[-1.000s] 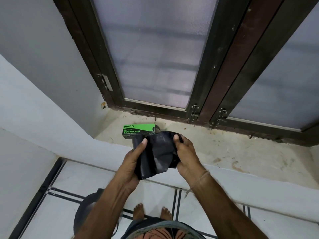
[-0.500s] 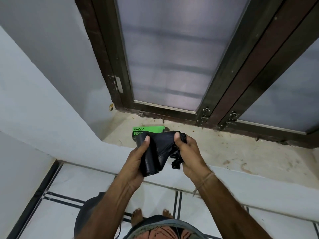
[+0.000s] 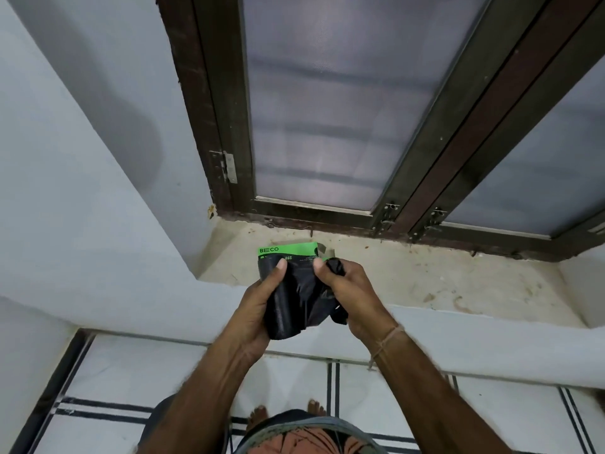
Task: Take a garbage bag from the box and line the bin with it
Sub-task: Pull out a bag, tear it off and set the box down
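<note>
A black garbage bag, still rolled and crumpled, is held between both hands above the edge of the window sill. My left hand grips its rolled left side, thumb on top. My right hand pinches the loose right part, and some bag bunches out past its fingers. Just behind the bag, a green and black garbage bag box lies on the sill, its lower part hidden by the bag. A dark bin shows on the floor under my left forearm, mostly hidden.
The dusty stone sill runs to the right below a dark wooden window frame with frosted panes. White walls close in on the left. White floor tiles with black lines lie below, and my bare feet stand near the bottom.
The view has moved closer to the sill. My hands have drawn together on the bag, and my right hand has gathered more of the loose plastic.
</note>
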`<state>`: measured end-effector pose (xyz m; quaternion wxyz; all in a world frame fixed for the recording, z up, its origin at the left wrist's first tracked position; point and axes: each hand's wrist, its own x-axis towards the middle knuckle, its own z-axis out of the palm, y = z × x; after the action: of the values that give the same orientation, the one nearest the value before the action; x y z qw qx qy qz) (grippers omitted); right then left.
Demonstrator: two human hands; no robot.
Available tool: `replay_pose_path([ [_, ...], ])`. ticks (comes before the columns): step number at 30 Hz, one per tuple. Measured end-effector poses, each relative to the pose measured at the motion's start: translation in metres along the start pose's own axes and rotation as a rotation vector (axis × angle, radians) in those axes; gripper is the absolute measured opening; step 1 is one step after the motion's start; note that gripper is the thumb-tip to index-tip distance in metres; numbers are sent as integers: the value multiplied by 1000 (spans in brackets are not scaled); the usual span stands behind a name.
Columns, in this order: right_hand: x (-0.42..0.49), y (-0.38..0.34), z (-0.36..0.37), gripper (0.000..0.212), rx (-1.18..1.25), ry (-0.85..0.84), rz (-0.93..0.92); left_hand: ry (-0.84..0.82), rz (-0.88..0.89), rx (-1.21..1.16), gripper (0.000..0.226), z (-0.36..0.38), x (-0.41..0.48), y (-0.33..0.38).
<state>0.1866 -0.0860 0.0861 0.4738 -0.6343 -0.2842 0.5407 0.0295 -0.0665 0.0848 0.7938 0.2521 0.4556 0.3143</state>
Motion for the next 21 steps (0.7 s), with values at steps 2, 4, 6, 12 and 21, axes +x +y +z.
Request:
replay_pose_path([
  [2,-5,2,3,31,-3,46,35,1,-10,-27,40,-3,-2,2],
  [4,-10,5,5,33,-3,84,57,16,-28,-53,38,-8,-5,3],
  [6,-12,8,9,28,3,122,27,11,-41,-56,36,-11,-7,3],
  [12,-19,14,21,34,7,-34,-31,-34,-21,26,36,-17,-16,3],
  [21,-25,20,30,21,-5,69,-21,-10,-12,13,40,-36,-26,3],
])
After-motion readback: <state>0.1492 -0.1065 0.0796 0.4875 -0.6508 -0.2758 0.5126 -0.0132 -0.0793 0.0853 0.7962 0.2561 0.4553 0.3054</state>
